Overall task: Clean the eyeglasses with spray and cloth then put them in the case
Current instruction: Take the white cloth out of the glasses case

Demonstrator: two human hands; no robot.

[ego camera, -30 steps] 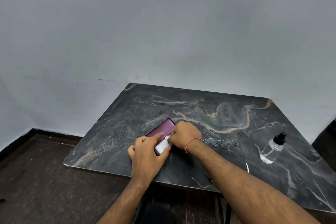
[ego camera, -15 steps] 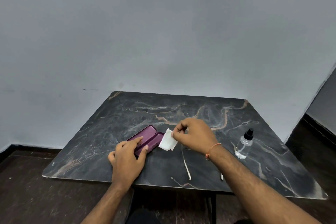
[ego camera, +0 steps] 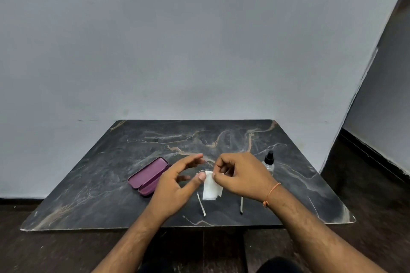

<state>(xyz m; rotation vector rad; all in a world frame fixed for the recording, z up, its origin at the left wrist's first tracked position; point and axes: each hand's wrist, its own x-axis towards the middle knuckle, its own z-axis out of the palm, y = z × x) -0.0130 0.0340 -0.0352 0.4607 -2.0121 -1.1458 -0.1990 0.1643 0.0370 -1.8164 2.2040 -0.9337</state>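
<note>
My right hand (ego camera: 241,175) pinches the top of a small white cloth (ego camera: 210,188), which hangs over the table. My left hand (ego camera: 177,182) is beside it with fingers straight and spread, its thumb tip touching the cloth's upper left corner. The purple case (ego camera: 147,175) lies open on the table to the left of my hands. The eyeglasses (ego camera: 201,205) lie under my hands; only their two temple arms show, and the lenses are hidden. The clear spray bottle (ego camera: 269,160) with a black nozzle stands just right of my right hand.
The dark marble table (ego camera: 111,184) stands against a grey wall (ego camera: 199,51). Its front edge is close to me. Dark floor (ego camera: 366,195) lies on both sides, and a second wall rises at the right.
My left hand has left the case and moved right to the cloth. My right hand has carried the cloth right, over the eyeglasses. The view has shifted so the table sits more centred.
</note>
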